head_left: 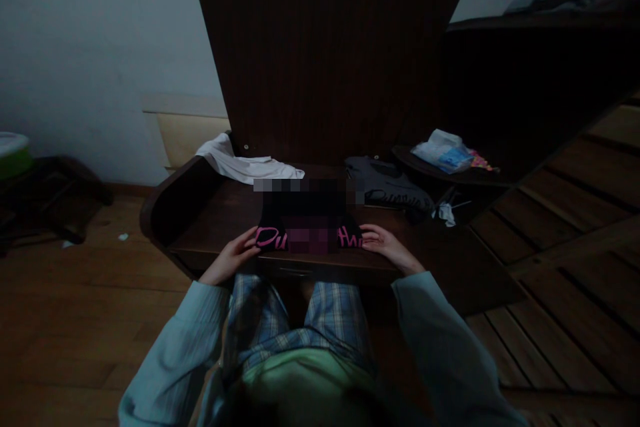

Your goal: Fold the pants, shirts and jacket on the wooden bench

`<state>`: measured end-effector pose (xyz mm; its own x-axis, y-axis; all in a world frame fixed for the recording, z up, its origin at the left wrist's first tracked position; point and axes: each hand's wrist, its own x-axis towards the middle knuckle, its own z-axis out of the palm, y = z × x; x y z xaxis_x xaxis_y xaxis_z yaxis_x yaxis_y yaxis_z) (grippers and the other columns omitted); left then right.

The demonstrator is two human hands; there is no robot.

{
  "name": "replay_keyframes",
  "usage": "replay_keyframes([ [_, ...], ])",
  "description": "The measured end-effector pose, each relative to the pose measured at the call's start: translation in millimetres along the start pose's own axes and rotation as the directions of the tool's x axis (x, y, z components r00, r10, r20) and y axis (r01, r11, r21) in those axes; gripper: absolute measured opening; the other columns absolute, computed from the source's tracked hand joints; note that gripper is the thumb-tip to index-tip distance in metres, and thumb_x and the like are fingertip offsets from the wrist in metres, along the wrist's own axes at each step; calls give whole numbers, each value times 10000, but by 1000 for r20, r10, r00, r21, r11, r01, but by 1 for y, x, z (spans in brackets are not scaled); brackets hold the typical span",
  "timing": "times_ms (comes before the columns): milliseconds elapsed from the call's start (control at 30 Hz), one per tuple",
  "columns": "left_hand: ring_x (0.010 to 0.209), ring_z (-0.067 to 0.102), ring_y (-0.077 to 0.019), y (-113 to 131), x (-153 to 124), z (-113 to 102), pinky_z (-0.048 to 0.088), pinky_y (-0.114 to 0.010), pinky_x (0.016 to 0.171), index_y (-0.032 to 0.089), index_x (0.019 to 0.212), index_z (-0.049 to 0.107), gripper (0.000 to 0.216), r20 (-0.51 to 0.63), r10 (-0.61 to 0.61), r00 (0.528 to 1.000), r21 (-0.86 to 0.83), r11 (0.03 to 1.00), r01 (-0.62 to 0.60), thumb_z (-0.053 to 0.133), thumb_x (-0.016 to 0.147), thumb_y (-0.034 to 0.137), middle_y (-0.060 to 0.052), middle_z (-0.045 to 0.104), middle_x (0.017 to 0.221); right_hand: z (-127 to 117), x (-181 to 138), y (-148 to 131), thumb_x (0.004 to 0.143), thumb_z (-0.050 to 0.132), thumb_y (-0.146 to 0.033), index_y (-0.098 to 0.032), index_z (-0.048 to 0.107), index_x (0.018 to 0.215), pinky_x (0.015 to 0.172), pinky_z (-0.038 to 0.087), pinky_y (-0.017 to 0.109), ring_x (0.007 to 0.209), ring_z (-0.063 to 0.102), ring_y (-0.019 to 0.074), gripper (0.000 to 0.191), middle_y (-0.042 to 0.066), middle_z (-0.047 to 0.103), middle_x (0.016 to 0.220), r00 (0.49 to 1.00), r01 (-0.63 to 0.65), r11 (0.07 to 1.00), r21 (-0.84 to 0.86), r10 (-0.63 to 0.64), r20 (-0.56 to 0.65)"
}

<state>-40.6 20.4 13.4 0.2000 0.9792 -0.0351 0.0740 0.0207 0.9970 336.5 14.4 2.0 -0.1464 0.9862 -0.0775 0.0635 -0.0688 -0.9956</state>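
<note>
A black garment [273, 217] with pink lettering lies on the dark wooden desk [200, 240] in front of me. Its lower edge sits along the desk's front edge, and part of it is blurred out by blocks. My left hand [233, 257] has its fingers closed on the garment's left corner. At the opposite corner, my right hand [393, 248] grips the cloth beside the end of the lettering. The fabric stretches flat between both hands. What kind of garment it is I cannot tell.
A white cloth [245, 163] lies at the desk's back left, draped over the raised side. Behind the garment on the right is a folded grey garment [390, 183]. A small shelf holds a plastic packet [443, 150]. Wooden slats [565, 280] stand to the right.
</note>
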Motion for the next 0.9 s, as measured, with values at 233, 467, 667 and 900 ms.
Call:
replay_keyframes([
  [233, 700, 602, -181, -2, 9, 7, 464, -312, 705, 147, 1033, 556, 674, -89, 20, 996, 21, 1000, -19, 763, 440, 392, -22, 652, 705, 13, 5, 7, 489, 733, -292, -219, 549, 865, 639, 434, 290, 613, 586, 146, 425, -36, 616, 619, 983, 76, 997, -24, -79, -167],
  [467, 537, 551, -135, 9, 13, 2, 439, -270, 574, 149, 827, 570, 530, -256, 38, 966, -46, 998, -51, 779, 407, 395, 13, 611, 580, 8, 5, -10, 481, 746, -318, -209, 525, 844, 600, 409, 280, 567, 564, 142, 439, -35, 618, 596, 956, 85, 994, -71, -101, -275],
  [667, 499, 524, -118, -1, 3, 4, 398, -235, 521, 151, 732, 540, 496, -299, 26, 954, 40, 999, -14, 778, 387, 416, 20, 599, 539, 10, 2, -4, 461, 752, -323, -199, 512, 735, 574, 396, 273, 533, 542, 137, 385, -38, 592, 531, 954, 61, 985, -159, -104, -281],
  [900, 669, 586, -160, 9, 1, -14, 431, -246, 600, 164, 970, 568, 574, -30, -73, 997, 64, 995, 75, 697, 521, 498, -33, 664, 756, 3, 1, 1, 532, 694, -398, -192, 558, 773, 600, 409, 263, 639, 567, 140, 346, 0, 616, 669, 977, 63, 988, -144, -90, -195],
])
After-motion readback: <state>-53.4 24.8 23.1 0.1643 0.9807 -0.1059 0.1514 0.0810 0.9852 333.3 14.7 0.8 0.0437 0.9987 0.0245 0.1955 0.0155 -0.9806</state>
